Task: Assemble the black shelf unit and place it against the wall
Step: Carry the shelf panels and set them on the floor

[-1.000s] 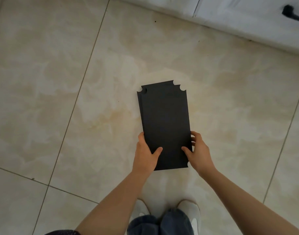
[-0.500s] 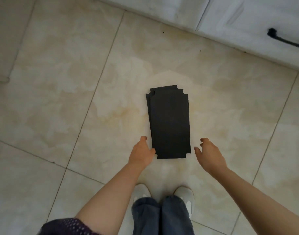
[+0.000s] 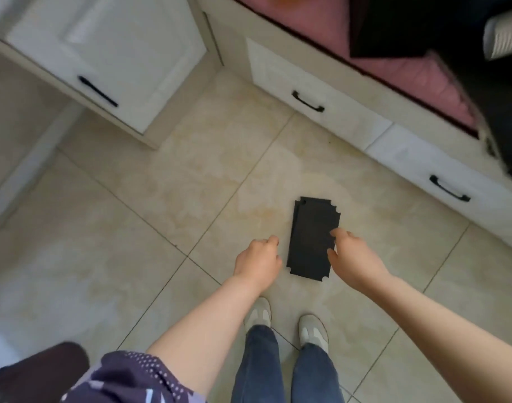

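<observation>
A stack of flat black shelf panels (image 3: 311,234) with notched corners lies on the beige tiled floor in front of my feet. My left hand (image 3: 259,260) hangs just left of the stack, fingers loosely curled, holding nothing. My right hand (image 3: 352,257) hovers over the stack's right edge, fingers relaxed and empty, hiding part of that edge.
A white cabinet (image 3: 109,62) with a black handle stands at the upper left. White drawers (image 3: 312,94) with black handles run under a pink-cushioned bench (image 3: 400,62) along the upper right. My shoes (image 3: 286,321) stand just behind the panels.
Both hands let go of the panels, which now lie on the floor. The hands have risen away and the view has pulled back, showing the cabinet and drawers.
</observation>
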Available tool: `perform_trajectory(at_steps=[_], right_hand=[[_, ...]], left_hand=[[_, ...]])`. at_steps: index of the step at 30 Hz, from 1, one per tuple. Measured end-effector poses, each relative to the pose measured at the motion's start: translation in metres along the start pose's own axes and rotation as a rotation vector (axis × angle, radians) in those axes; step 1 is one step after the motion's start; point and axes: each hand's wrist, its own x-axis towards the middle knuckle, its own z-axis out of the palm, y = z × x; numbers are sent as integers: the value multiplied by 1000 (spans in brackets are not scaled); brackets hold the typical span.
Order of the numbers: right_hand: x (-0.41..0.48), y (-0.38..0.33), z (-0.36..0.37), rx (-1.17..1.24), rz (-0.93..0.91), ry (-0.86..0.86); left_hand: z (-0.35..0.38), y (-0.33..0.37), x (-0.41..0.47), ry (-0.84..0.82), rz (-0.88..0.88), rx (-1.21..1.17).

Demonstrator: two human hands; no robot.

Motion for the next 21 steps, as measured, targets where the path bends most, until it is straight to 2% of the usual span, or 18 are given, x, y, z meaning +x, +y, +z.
perform_trajectory(at_steps=[2, 5, 13, 21], right_hand=[[-4, -4, -2, 12, -7, -11], [-26, -15, -16, 21, -31, 15], [-153, -118, -85, -178, -431, 71], [-255, -198, -95, -220, -673, 59]], left_hand=[[-10, 3, -5, 17, 30, 40], [-40, 8, -32, 28, -30, -14], [-106, -13, -211, 319, -242, -312], [-95, -40, -359, 553, -447, -455]])
